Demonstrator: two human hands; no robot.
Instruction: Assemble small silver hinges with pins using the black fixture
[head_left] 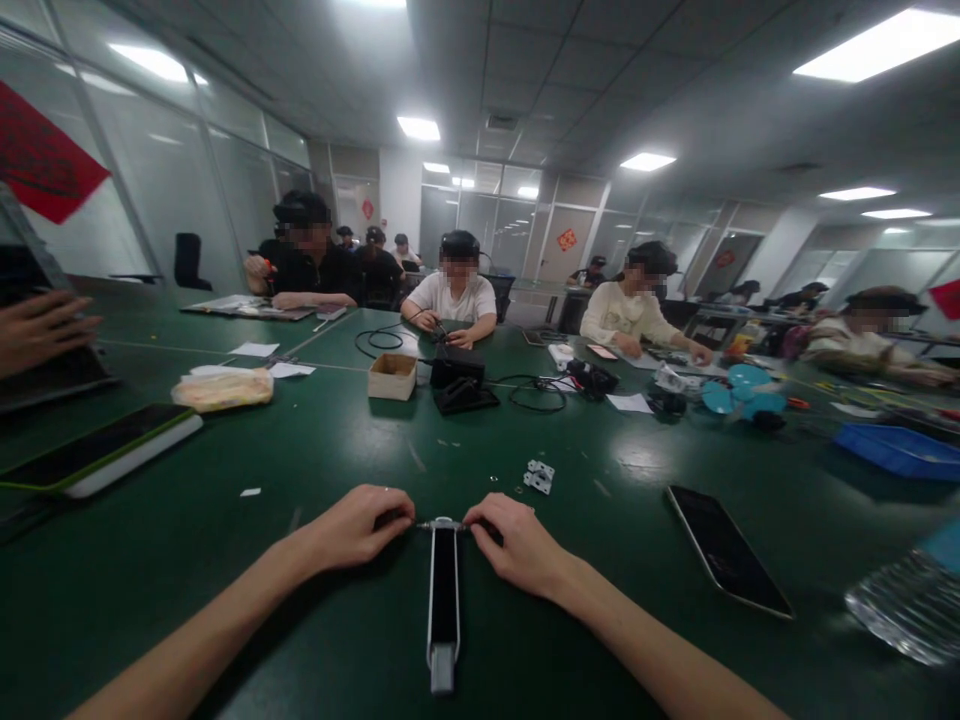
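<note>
A long narrow device (444, 590) with a black face, a silver-white frame and a grey block at its near end lies on the green table (360, 630). Small thin metal rods (425, 525) stick out sideways from its far end. My left hand (367, 525) pinches the tip of the left rod with thumb and fingers. On the other side, my right hand (514, 540) is closed round the right rod's end, its fingertips partly covering it. Beyond my right hand lies a silver metal bracket (539, 477) with holes, beside a few tiny parts.
A smartphone (727, 550) and a clear plastic bottle (900, 605) lie at right, a blue tray (896, 450) behind them. Ahead stand a cardboard box (392, 377) and a black device (457, 375). At left is a green-edged tablet-like device (105, 445). Several people sit around.
</note>
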